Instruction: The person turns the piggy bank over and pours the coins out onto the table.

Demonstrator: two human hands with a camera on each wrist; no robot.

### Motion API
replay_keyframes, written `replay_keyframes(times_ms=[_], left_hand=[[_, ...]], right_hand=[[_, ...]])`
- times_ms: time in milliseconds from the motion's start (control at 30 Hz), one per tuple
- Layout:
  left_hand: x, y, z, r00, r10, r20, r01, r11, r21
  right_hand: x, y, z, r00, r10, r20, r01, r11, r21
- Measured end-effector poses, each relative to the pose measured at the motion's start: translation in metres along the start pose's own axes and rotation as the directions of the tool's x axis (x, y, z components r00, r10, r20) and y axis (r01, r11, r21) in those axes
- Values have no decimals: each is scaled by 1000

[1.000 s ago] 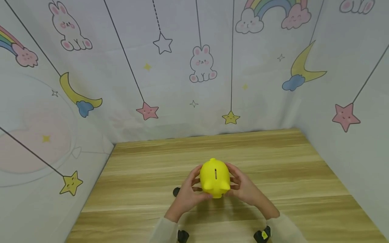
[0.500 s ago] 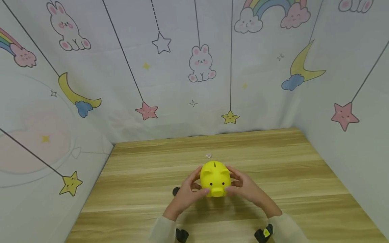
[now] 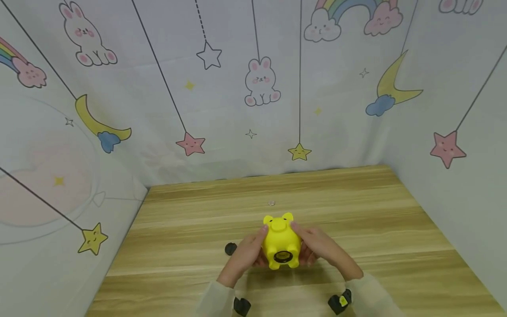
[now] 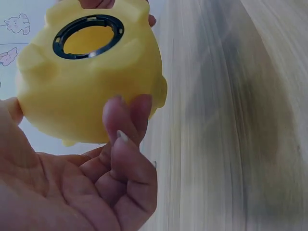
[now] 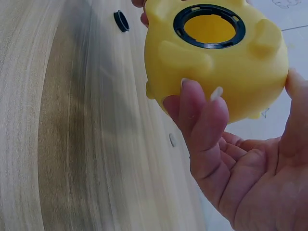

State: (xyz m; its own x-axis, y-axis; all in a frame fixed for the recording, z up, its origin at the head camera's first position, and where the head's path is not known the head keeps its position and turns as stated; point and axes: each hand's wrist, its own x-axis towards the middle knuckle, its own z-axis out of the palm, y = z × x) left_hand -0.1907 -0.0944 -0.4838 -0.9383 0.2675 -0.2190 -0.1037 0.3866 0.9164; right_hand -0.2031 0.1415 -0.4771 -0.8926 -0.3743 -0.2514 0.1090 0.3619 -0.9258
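A yellow piggy bank (image 3: 281, 242) is held between both hands in the middle of the head view. It is tipped back, snout up, so its underside faces me. The black-ringed hole (image 4: 88, 37) there is uncovered, with only the yellow inside wall showing. My left hand (image 3: 246, 251) grips one side, thumb near the snout and fingers curled beneath. From the other side my right hand (image 3: 318, 244) grips it likewise. On the table behind the piggy bank lies a small silvery coin (image 3: 271, 203). A round black cap (image 3: 230, 248) lies just beside the left hand.
The wood-grain table (image 3: 190, 211) is bounded by white cloth walls (image 3: 222, 110) printed with rabbits, stars and moons. Black wrist mounts (image 3: 339, 302) sit at both cuffs. In the right wrist view, the cap (image 5: 121, 21) and coin (image 5: 173, 140) lie apart on the tabletop.
The piggy bank has turned in both hands: first its slotted back faced me, then its face, now its underside. The coin, not visible in the earliest frame, appears behind it.
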Motion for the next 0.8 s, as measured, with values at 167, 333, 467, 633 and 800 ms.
replay_keyframes(times_ms=[167, 333, 467, 633, 800], left_hand=[[0, 0, -3, 999, 32, 24, -32, 999, -32], [2, -3, -8, 994, 90, 54, -84, 991, -102], [1, -6, -10, 986, 153, 68, -138, 972, -191], [-1, -7, -11, 971, 232, 59, -213, 950, -228], [-2, -7, -12, 960, 276, 44, -260, 939, -226]], right_hand=[[-2, 2, -6, 999, -38, 39, 36, 997, 64], [-6, 6, -12, 991, -135, 25, 130, 981, 141], [-7, 11, -15, 974, -223, 35, 213, 960, 183], [-5, 16, -14, 945, -323, 49, 310, 933, 181], [-5, 17, -13, 932, -359, 50, 345, 921, 183]])
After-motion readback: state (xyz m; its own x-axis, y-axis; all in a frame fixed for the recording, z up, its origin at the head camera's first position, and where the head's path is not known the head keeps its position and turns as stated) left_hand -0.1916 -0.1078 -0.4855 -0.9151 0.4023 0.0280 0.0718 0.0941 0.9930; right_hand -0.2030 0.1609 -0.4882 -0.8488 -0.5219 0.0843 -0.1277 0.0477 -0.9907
